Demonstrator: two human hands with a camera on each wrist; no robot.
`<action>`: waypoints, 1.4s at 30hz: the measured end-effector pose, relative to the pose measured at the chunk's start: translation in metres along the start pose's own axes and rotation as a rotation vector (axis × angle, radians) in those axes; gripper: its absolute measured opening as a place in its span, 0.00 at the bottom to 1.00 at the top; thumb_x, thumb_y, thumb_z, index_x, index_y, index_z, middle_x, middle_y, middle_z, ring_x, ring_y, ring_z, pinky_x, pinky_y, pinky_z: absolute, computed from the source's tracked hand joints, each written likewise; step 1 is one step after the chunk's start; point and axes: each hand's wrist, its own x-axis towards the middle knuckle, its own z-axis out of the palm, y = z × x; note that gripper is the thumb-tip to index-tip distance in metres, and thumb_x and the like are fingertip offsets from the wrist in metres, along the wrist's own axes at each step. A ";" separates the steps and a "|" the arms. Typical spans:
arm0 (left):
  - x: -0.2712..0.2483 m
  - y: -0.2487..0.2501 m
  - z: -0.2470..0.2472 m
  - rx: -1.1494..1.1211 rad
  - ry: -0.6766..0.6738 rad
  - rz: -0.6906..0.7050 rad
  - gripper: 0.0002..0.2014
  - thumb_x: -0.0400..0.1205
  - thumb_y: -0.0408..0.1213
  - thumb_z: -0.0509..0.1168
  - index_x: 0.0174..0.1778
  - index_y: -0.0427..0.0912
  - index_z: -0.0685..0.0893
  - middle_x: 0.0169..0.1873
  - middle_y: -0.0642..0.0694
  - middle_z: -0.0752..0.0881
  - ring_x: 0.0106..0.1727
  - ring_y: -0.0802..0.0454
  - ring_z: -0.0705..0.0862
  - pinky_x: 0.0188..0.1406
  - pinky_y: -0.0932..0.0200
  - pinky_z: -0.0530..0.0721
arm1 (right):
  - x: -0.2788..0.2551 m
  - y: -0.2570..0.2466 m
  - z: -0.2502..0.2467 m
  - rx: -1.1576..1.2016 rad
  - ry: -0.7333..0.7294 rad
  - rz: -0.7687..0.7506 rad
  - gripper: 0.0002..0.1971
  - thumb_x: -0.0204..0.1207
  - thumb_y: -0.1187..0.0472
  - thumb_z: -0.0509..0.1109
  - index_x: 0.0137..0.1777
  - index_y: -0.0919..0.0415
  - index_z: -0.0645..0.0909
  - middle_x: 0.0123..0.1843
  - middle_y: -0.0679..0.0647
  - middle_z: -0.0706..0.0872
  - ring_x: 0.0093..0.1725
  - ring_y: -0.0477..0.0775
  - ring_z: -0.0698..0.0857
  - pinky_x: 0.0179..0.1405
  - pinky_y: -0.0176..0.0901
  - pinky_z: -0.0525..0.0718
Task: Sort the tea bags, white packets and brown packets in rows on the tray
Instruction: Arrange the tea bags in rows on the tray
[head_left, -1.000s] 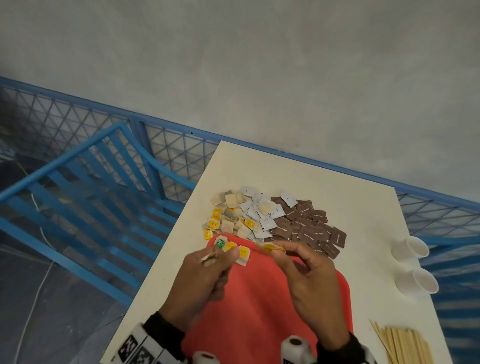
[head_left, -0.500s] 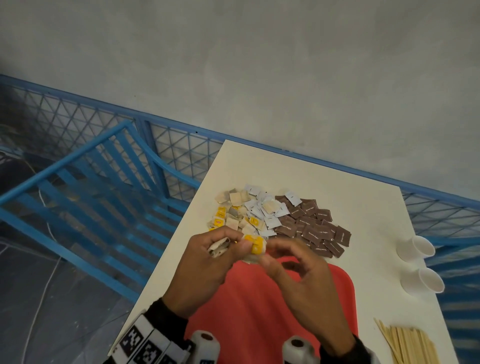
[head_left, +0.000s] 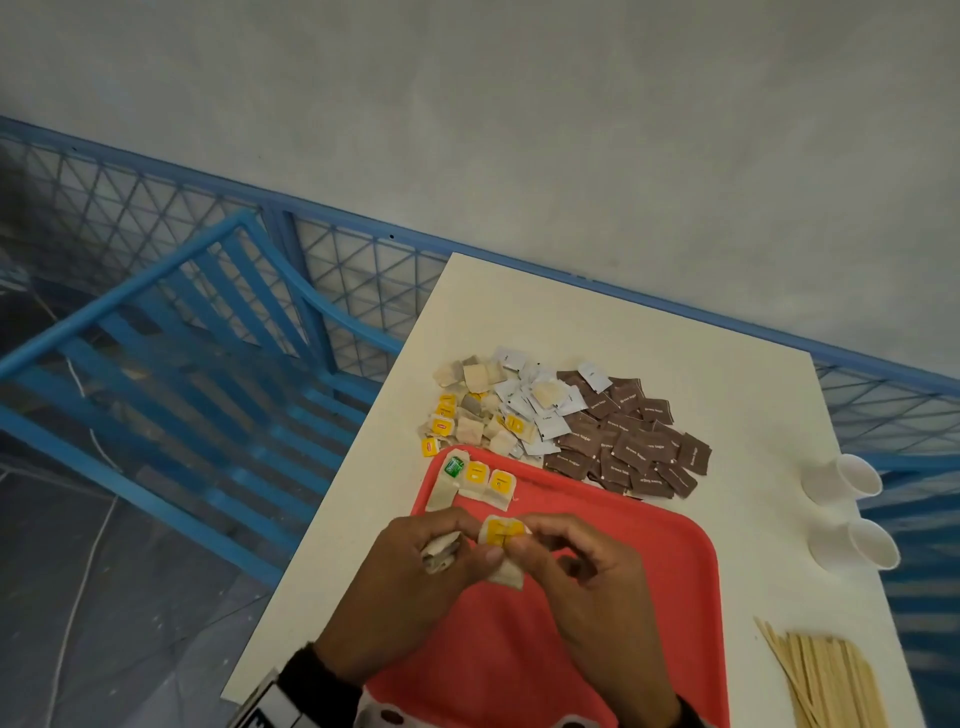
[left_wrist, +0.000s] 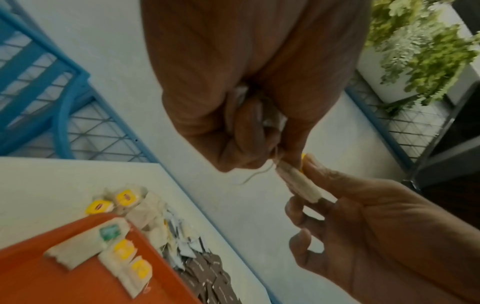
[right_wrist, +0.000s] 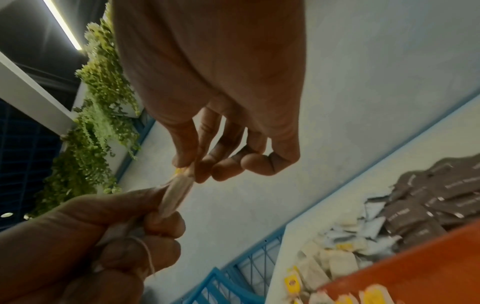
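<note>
Head view: from above, looking forward and down over the white table (head_left: 613, 332) to the wall; hands near the lower edge.
Left wrist view: close under the left hand (left_wrist: 246, 82), facing out past its fingers.
Right wrist view: close under the right hand (right_wrist: 221, 82), likewise.
Shared by all three: the held tea bag (head_left: 501, 535), red tray (head_left: 649, 571), packet heap (head_left: 571, 415).

White table (head_left: 649, 332) w/ red tray (head_left: 660, 561), packet piles (head_left: 561, 415), cups (head_left: 852, 475), stir sticks (head_left: 826, 680)
</note>
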 end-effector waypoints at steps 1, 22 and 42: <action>-0.001 -0.006 -0.002 -0.010 0.011 -0.036 0.14 0.76 0.55 0.75 0.49 0.49 0.93 0.40 0.45 0.92 0.42 0.42 0.88 0.44 0.47 0.84 | 0.000 0.004 0.003 0.013 -0.018 0.041 0.05 0.69 0.54 0.78 0.44 0.43 0.91 0.39 0.50 0.92 0.34 0.47 0.83 0.33 0.40 0.76; -0.007 -0.047 -0.054 -0.208 0.189 -0.574 0.24 0.80 0.59 0.63 0.48 0.39 0.89 0.26 0.45 0.75 0.23 0.55 0.71 0.21 0.61 0.66 | 0.106 0.182 0.076 -0.370 0.216 0.608 0.17 0.70 0.59 0.79 0.24 0.55 0.77 0.38 0.47 0.84 0.43 0.49 0.83 0.46 0.39 0.80; 0.011 -0.030 -0.007 -0.616 0.130 -0.546 0.33 0.82 0.60 0.62 0.44 0.26 0.85 0.30 0.32 0.78 0.25 0.47 0.74 0.22 0.63 0.74 | 0.023 0.014 0.045 -0.630 -0.249 -0.155 0.13 0.74 0.41 0.68 0.55 0.43 0.83 0.41 0.35 0.78 0.45 0.38 0.76 0.46 0.31 0.72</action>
